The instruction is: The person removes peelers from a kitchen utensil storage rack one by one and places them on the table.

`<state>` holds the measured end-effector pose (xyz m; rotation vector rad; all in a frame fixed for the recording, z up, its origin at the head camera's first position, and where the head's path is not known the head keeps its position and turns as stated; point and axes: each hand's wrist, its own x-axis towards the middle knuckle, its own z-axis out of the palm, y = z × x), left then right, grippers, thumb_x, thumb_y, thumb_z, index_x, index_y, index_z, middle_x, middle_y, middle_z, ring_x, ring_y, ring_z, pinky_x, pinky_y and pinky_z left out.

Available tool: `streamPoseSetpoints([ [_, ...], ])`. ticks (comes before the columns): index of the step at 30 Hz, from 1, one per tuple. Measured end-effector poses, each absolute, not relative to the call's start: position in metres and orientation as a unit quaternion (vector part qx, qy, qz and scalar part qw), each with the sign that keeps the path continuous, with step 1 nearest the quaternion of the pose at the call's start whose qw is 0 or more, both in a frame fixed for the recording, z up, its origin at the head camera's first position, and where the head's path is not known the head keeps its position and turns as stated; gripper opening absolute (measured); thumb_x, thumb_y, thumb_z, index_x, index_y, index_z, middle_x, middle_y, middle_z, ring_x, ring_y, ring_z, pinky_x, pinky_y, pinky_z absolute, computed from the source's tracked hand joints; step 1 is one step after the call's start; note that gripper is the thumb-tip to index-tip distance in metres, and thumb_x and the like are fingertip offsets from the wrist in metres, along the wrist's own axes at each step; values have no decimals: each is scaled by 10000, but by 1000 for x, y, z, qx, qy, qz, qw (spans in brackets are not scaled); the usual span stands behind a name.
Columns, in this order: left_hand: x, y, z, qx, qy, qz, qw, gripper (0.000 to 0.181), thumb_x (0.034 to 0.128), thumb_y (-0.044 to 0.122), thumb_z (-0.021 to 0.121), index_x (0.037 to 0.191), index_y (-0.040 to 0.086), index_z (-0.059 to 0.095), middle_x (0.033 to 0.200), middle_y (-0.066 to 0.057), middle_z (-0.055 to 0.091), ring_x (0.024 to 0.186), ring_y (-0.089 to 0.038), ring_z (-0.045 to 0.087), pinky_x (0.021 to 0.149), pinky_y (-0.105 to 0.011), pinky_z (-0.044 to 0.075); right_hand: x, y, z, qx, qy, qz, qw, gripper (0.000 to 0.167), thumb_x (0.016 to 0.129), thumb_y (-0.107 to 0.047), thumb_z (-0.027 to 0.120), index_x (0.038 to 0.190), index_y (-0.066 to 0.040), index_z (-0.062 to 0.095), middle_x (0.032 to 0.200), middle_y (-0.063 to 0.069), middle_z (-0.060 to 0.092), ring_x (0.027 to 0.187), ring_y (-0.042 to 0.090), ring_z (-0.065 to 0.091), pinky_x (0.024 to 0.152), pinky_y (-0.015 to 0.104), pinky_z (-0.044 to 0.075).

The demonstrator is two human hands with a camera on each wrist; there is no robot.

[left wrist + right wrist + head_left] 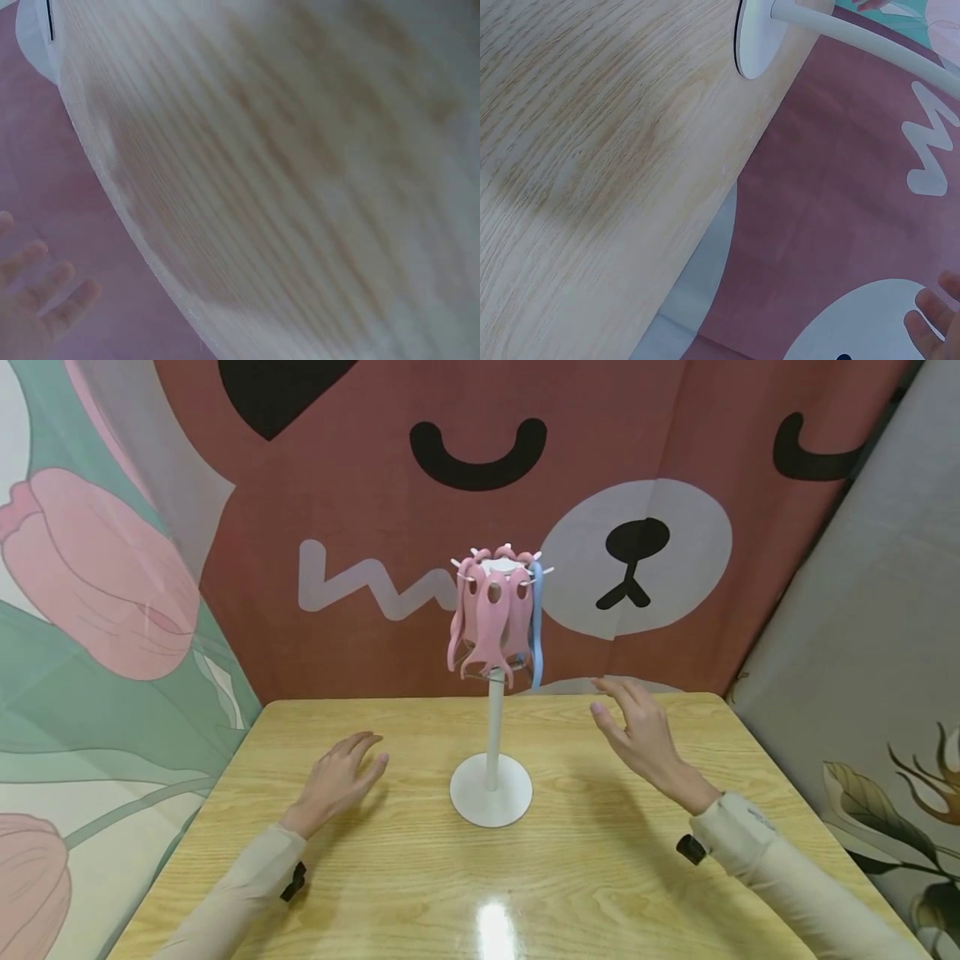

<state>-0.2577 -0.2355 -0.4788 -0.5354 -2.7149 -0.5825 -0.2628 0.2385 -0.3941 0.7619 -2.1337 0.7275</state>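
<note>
1. Nearest, two pale sleeves come in from the lower corners, the left sleeve [232,885] and the right sleeve [795,881], each with a small black piece showing under its cuff. Between them a bright reflection [495,931] shines on the wood-grain worktop [405,885].

2. The left hand [335,783] is held above the worktop, to the left of the stand and well apart from it. Its fingers are relaxed and slightly bent, with thumb and fingertips apart; the left wrist view catches spread fingertips in its lower corner, though the wood there is blurred.

3. The right hand [645,735] is held to the right of the stand, also apart from it, further toward the worktop's back edge. Its fingers reach out loosely, the thumb standing away from them. The two hands are well apart, with the stand between.

4. The white stand [494,718] is upright on the worktop, near the middle, on a round base [476,802]; part of that base shows at the top of the right wrist view.

5. High on the post, short white prongs carry a ring of pink pieces [492,622] with oval holes, and a blue piece [537,618] hangs at the right.

6. Behind hangs a reddish-brown cloth [360,652] printed with a sleepy animal face; a flower-printed cloth [112,610] is at the left.
</note>
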Motion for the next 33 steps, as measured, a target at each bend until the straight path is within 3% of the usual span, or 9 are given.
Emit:
streamPoseSetpoints([
  [9,-258,-231,-480,-195,-943,-213,165,540,1029,480,464,1368,68,548,1393,-167,524,1235,-412,518,940,-599,458,-264,235,-390,312,-820,294,380,509,1037,-430,442,1285,-28,630,1192,155,629,1050,321,589,854,496,472],
  [17,-259,-225,-480,-199,-942,-217,159,531,1031,477,464,1371,76,541,1391,-162,524,1225,-414,522,928,-599,463,-263,234,-384,317,-808,305,393,481,1039,-413,459,1237,-18,650,1152,137,638,999,316,592,776,493,472],
  [33,-262,-222,-482,-207,-941,-217,158,523,1037,466,457,1368,70,537,1374,-164,534,1204,-407,538,881,-579,500,-266,223,-372,323,-783,329,418,533,1032,-464,443,1153,7,661,1088,147,652,937,333,613,793,455,482],
])
